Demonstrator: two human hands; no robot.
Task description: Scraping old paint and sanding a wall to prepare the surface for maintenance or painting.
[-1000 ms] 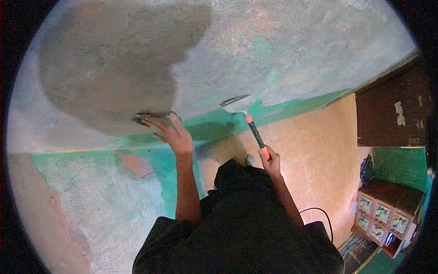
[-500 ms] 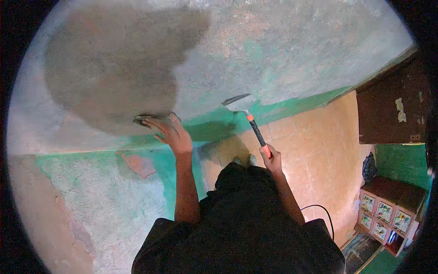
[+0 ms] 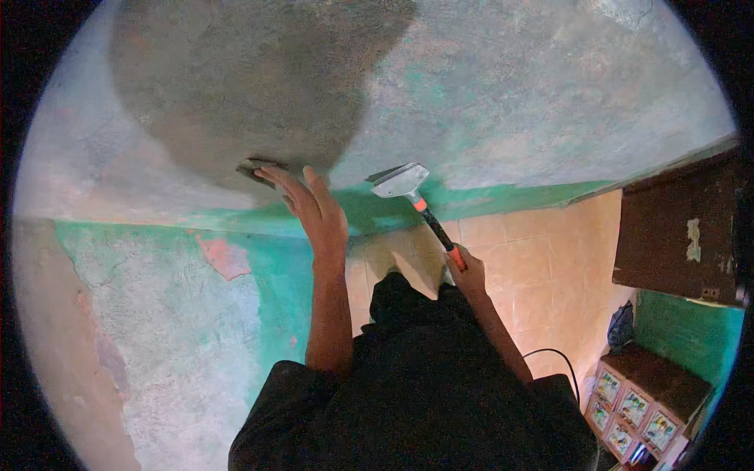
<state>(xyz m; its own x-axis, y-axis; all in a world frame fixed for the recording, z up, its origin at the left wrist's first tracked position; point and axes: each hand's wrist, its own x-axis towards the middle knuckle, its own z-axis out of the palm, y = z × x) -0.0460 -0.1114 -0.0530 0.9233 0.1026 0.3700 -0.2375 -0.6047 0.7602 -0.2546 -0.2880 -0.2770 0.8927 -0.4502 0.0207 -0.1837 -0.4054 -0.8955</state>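
My left hand (image 3: pixel 314 208) presses a dark flat pad (image 3: pixel 255 168) against the wall, at the lower edge of a big dark grey patch (image 3: pixel 251 71). The fingers are spread over the pad and hide most of it. My right hand (image 3: pixel 465 271) grips the black and orange handle of a scraper (image 3: pixel 416 200). Its wide metal blade (image 3: pixel 399 180) points up at the wall, right of the left hand, just above the green band (image 3: pixel 503 196).
The wall (image 3: pixel 550 102) is worn grey with green paint remnants and pink bare spots (image 3: pixel 224 255). Tan floor tiles (image 3: pixel 542 267) lie below. A dark wooden door (image 3: pixel 679 235) stands at right, a small shelf of boxes (image 3: pixel 640 396) at lower right, and a black cable (image 3: pixel 558 361) on the floor.
Both hands have barely shifted; the scraper blade stays near the same spot by the green band, and the left hand remains on the pad.
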